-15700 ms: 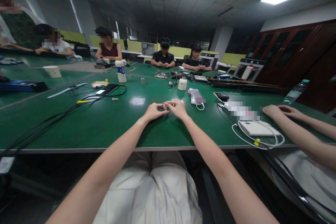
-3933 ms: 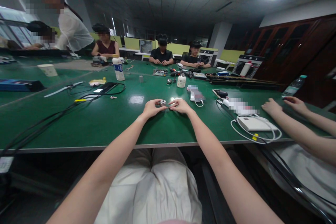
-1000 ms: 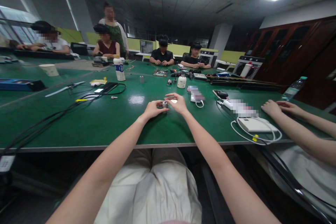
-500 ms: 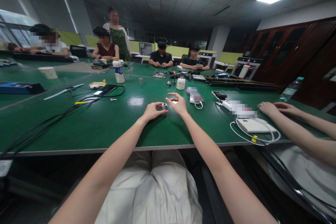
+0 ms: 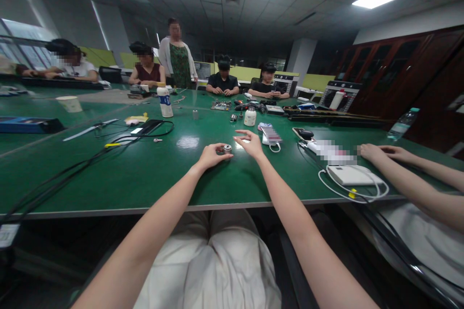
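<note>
On the green table (image 5: 159, 174), my left hand (image 5: 212, 155) grips a small silver metal cylinder (image 5: 227, 148) with a hole or knob at its top. The thumb lies along its near side and the fingers curl round its far side. Just to the right, my right hand (image 5: 250, 145) hovers above the table with fingers apart and nothing visible in them. It is close to the cylinder but does not touch it. Beyond my hands stand small dark metal parts (image 5: 234, 118) and a white round jar (image 5: 250, 117).
A white bottle with a blue label (image 5: 165, 101), black cables (image 5: 97, 154) and a paper cup (image 5: 69, 104) are to the left. A phone (image 5: 270, 135) and a white power bank (image 5: 353, 175) lie right, near a co-worker's hands (image 5: 373, 151). Other people sit across the table.
My right hand has shifted slightly right, away from the cylinder. My left hand stays on the cylinder. The standing person in the background has moved right.
</note>
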Demonstrator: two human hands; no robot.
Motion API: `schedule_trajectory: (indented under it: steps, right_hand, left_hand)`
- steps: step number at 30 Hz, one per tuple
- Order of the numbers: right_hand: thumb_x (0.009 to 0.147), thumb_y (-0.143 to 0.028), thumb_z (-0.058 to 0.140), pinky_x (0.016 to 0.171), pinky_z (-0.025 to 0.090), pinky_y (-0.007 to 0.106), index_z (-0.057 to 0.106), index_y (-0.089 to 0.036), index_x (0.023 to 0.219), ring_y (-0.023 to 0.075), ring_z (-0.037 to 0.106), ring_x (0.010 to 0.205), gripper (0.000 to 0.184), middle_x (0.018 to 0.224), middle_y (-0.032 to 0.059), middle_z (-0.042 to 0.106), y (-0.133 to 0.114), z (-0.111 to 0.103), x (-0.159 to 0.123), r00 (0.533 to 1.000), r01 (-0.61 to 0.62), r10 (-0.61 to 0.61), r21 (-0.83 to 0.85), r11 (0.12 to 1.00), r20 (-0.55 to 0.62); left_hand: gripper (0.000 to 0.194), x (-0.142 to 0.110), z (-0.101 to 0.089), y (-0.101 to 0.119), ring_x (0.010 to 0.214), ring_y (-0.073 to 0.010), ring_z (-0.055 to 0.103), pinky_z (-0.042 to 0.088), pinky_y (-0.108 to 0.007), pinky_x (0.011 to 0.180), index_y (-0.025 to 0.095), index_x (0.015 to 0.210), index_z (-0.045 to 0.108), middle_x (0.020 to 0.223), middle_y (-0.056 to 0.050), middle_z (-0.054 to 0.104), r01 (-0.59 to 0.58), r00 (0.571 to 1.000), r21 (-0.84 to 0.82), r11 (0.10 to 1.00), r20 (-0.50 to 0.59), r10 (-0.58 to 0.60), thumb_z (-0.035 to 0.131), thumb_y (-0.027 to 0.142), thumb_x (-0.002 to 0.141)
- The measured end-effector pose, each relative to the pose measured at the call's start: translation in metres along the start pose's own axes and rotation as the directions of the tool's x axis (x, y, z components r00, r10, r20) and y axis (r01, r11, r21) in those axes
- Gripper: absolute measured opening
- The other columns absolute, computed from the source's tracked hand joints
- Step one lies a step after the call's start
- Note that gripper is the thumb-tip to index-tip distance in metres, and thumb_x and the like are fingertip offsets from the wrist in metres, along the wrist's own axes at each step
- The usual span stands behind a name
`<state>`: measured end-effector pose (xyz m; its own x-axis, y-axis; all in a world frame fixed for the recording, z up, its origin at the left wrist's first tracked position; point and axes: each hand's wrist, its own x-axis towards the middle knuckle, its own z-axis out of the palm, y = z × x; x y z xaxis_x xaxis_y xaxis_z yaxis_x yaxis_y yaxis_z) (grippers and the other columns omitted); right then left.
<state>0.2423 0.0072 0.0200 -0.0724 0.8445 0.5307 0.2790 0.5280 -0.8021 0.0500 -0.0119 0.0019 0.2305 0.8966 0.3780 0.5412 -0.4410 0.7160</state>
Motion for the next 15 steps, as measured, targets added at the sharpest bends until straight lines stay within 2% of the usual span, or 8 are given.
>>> schedule_trajectory:
  steps: [3,5,7,15]
  right_hand:
    - [0.077,-0.018,0.076,0.084,0.058,0.033,0.074,-0.016,0.102,0.0207,0.075,0.088,0.026,0.093,0.0074,0.078,0.008,-0.014,-0.002,0.981,-0.080,0.097,-0.102,0.992,0.165]
    - [0.074,-0.014,0.077,0.081,0.059,0.032,0.076,-0.016,0.099,0.0204,0.076,0.083,0.025,0.084,0.0065,0.078,0.014,-0.017,-0.004,0.945,-0.128,0.170,-0.163,0.978,0.278]
    - [0.072,-0.012,0.078,0.080,0.059,0.031,0.077,-0.015,0.097,0.0201,0.076,0.081,0.025,0.077,0.0055,0.077,0.019,-0.016,-0.006,0.915,-0.160,0.212,-0.175,0.972,0.343]
    - [0.067,-0.010,0.081,0.088,0.059,0.034,0.076,-0.015,0.096,0.0198,0.076,0.084,0.030,0.082,0.0069,0.078,0.034,-0.012,-0.006,0.910,-0.205,0.218,-0.075,0.976,0.353]
  left_hand:
    - [0.053,0.000,0.000,0.000,0.094,-0.0268,0.072,0.055,-0.035,0.087,0.018,0.106,0.075,0.099,-0.008,0.078,-0.005,1.000,-0.011,1.000,0.001,0.005,0.080,0.050,0.065]
    - [0.052,0.001,0.000,-0.001,0.093,-0.0271,0.072,0.056,-0.036,0.087,0.018,0.106,0.075,0.099,-0.008,0.078,-0.006,1.000,-0.004,1.000,0.001,0.006,0.080,0.049,0.065]
    - [0.053,0.001,0.000,-0.002,0.094,-0.0274,0.072,0.056,-0.036,0.087,0.018,0.106,0.075,0.100,-0.008,0.078,-0.008,1.000,-0.004,1.000,0.002,0.008,0.080,0.049,0.064]
    - [0.055,0.002,0.001,-0.005,0.094,-0.0281,0.071,0.056,-0.038,0.087,0.017,0.107,0.074,0.101,-0.010,0.078,-0.020,1.000,0.005,1.000,-0.004,0.020,0.079,0.053,0.065]
